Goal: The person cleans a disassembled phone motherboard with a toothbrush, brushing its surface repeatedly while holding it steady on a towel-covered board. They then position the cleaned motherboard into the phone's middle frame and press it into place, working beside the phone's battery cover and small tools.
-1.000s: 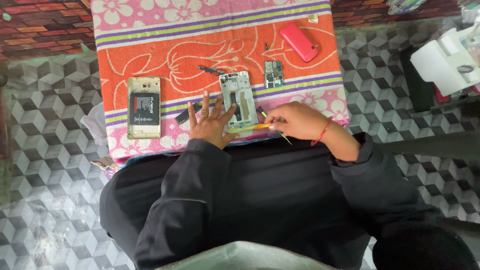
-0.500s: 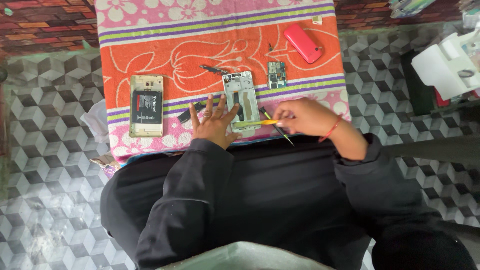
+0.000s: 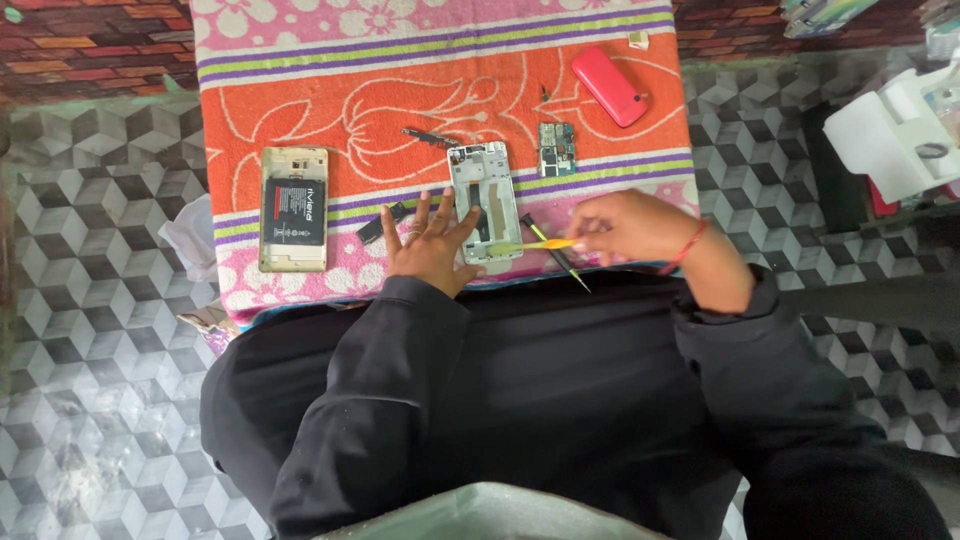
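Left hand (image 3: 430, 245) lies open, fingers spread, pinning the opened phone frame (image 3: 483, 200); right hand (image 3: 625, 225) pinches a yellow tool (image 3: 535, 245), probably prying at the frame's lower edge; steady leverage needed.

Woven cloth (image 3: 300, 110) – matt; pink phone (image 3: 610, 86) – glossy plastic.

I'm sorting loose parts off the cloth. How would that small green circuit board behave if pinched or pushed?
The circuit board looks thin and flat, so probably stiff and light. It lies on the towel, likely dragging rather than sliding. Its exposed components suggest it is fragile.
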### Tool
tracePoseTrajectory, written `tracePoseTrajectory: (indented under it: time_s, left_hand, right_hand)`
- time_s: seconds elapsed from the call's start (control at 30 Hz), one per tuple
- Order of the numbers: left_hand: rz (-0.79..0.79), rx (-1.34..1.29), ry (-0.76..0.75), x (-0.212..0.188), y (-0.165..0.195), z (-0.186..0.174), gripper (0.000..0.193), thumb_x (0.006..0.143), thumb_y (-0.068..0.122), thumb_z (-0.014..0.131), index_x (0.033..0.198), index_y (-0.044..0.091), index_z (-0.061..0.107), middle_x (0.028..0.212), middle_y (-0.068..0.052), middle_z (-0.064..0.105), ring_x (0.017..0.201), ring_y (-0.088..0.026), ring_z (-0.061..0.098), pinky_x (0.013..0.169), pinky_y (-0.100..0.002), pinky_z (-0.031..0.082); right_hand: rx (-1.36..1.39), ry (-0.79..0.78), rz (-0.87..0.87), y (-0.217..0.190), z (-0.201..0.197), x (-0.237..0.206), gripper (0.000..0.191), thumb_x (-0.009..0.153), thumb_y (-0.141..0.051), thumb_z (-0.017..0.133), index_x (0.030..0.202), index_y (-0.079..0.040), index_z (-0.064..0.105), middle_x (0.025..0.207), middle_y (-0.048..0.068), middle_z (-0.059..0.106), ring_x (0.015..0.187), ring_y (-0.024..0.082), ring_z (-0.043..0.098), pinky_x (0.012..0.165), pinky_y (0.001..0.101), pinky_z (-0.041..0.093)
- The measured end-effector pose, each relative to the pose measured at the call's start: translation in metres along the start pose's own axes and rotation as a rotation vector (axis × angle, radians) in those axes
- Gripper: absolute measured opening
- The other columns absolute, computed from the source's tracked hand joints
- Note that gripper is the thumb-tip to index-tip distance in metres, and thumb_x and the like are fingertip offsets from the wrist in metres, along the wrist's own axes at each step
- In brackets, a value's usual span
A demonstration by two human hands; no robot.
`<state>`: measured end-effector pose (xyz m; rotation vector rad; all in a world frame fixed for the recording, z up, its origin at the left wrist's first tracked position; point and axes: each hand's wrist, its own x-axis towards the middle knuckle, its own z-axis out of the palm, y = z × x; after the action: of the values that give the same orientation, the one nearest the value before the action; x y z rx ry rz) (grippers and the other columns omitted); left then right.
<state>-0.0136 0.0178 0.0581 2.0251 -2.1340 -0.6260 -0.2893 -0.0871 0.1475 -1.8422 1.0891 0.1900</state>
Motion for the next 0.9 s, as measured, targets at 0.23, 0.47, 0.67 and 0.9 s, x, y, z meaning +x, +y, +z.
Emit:
tracePoseTrajectory:
  time_s: [0.23,0.47,0.67,0.9]
  left_hand:
    - [-0.010,-0.017,0.003,0.000,-0.001,-0.001,0.090,0.073,0.052,0.082,0.152,0.040,0.041,0.169,0.000,0.021,0.157,-0.024,0.011,0.119,-0.069,-0.009]
    - [0.002,-0.015,0.045,0.000,0.000,0.004,0.087,0.073,0.051,0.082,0.151,0.041,0.044,0.168,-0.001,0.024,0.156,-0.025,0.015,0.120,-0.069,-0.007]
    - [-0.010,-0.025,0.024,0.002,0.000,0.004,0.087,0.074,0.049,0.083,0.151,0.041,0.044,0.168,-0.001,0.024,0.157,-0.026,0.014,0.118,-0.069,-0.008]
    - [-0.014,-0.028,0.030,0.002,-0.001,0.004,0.088,0.072,0.050,0.084,0.151,0.041,0.044,0.168,0.000,0.024,0.156,-0.026,0.015,0.118,-0.070,-0.009]
  right_hand:
    - [-0.088,0.064,-0.066,-0.022,0.034,0.010,0.018,0.092,-0.017,0.068,0.108,-0.011,0.073,0.083,0.002,0.077,0.059,0.012,0.072,0.060,0.0282,0.056]
    - [-0.058,-0.052,0.089,0.009,-0.016,0.000,0.019,0.089,-0.015,0.070,0.107,-0.010,0.076,0.078,0.005,0.076,0.060,0.010,0.068,0.058,0.0287,0.055]
    - [0.000,-0.019,-0.026,0.001,0.010,0.009,0.019,0.090,-0.018,0.071,0.106,-0.010,0.076,0.079,0.003,0.075,0.059,0.009,0.067,0.056,0.0273,0.055]
    - [0.001,-0.016,-0.014,0.004,0.013,0.008,0.017,0.093,-0.018,0.070,0.106,-0.009,0.074,0.079,0.003,0.074,0.062,0.010,0.069,0.056,0.0285,0.057]
